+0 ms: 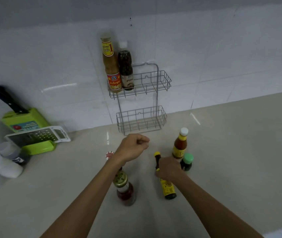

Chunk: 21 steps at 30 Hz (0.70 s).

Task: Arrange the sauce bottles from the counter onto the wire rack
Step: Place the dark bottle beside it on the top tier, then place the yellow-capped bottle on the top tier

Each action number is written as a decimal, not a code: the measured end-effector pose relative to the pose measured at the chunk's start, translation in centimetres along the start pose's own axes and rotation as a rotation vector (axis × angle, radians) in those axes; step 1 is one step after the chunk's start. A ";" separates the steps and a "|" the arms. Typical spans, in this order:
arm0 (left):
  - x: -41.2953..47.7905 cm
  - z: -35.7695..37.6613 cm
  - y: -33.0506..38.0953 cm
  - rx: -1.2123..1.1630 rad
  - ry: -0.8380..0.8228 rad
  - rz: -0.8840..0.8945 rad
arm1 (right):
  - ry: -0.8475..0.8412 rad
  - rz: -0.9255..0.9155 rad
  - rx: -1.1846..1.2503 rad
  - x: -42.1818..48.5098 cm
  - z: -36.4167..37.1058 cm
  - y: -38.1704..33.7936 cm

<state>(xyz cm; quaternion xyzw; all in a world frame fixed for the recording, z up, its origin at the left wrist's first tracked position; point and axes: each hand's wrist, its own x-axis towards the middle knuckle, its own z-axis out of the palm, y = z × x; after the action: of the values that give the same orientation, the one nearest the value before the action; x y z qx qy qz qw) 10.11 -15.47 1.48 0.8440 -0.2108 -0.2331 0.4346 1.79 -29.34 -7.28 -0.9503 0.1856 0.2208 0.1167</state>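
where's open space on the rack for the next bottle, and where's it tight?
Top basket: free right of the dark bottle, which stands beside the orange-label bottle at the left end. Bottom basket: all free. Crowded: the counter below, where four bottles cluster around the left hand and right hand.

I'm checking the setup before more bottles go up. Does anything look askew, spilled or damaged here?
Nothing is spilled or broken. The two bottles on the wire rack stand upright at the left end of its top basket, and those on the counter are upright too. The one oddity is a grater lying tilted against the green knife block.
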 end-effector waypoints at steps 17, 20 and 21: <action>1.5 -1.8 2.8 0.036 0.058 0.143 | 0.443 -0.287 0.797 -2.1 -15.2 -0.7; 2.9 -3.4 5.5 0.063 0.240 0.261 | 0.545 -0.335 0.812 -1.6 -18.3 -1.5; 3.5 -4.1 6.4 0.083 0.290 0.291 | 0.548 -0.341 0.809 -1.2 -19.3 -1.8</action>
<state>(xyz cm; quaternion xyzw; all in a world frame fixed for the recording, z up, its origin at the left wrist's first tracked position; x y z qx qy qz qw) 14.33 -18.24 8.22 0.8466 -0.2750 -0.0354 0.4544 8.81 -33.22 10.42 -0.8690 0.1222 -0.1477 0.4562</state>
